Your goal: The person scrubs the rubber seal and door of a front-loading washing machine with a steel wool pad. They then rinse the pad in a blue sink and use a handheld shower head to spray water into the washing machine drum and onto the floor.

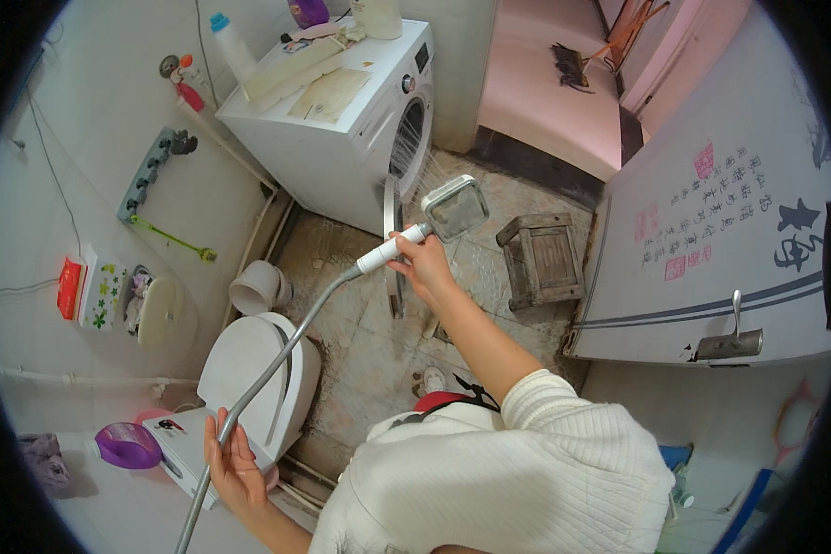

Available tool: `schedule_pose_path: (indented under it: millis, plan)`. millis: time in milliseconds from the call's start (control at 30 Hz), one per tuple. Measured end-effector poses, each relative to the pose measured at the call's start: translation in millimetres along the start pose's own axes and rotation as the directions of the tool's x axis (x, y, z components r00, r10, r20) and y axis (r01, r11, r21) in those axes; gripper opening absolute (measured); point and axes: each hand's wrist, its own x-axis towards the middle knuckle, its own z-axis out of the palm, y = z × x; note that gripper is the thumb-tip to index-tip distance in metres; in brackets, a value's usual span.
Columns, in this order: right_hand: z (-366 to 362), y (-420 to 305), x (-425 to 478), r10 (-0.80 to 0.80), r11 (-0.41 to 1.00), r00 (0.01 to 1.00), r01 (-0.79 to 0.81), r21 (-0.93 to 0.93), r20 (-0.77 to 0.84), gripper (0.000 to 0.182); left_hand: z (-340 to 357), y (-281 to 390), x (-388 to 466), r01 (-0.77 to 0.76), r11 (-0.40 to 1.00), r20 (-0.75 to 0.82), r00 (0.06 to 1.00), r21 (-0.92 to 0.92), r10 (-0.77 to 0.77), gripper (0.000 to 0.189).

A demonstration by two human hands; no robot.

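My right hand grips the white handle of a hand shower, whose square shower head sprays thin jets of water towards the front of a white washing machine. The machine's round door stands ajar, just beyond my right hand. From the handle a grey metal shower hose curves down to the lower left. It runs across the fingers of my left hand, which holds it loosely beside the toilet.
A wooden stool stands on the wet tiled floor, near a white door bearing writing. White buckets sit by the left wall. On the toilet tank lies a purple bottle. Beyond the raised threshold is a broom.
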Motion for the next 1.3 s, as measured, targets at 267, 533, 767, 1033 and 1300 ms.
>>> schedule_pose_path:
  millis: [267,533,767,1033,1300]
  plan:
    - [-22,42,-24,0.096,0.993,0.987,-0.104,-0.062,-0.127,0.026,-30,-6,-9,0.014,1.000,-0.093,0.996,0.015,-0.012,0.039]
    - [-46,91,-68,0.177,0.981,0.947,-0.192,-0.028,-0.268,0.021,-70,-3,-23,0.065,0.998,-0.117,0.991,-0.002,-0.065,0.037]
    - [-49,124,-101,0.203,0.976,0.938,-0.215,-0.012,-0.282,0.018,-107,0,-36,0.117,0.993,-0.162,0.980,-0.017,-0.118,0.035]
    - [-28,168,-130,0.262,0.953,0.950,-0.282,-0.113,-0.169,0.016,-187,-4,-56,0.089,0.992,-0.281,0.953,-0.093,-0.112,0.038]
    - [24,247,-161,0.474,0.828,0.878,-0.472,-0.302,-0.069,0.015,-278,-5,-99,0.006,0.978,-0.511,0.852,-0.206,-0.113,0.042]
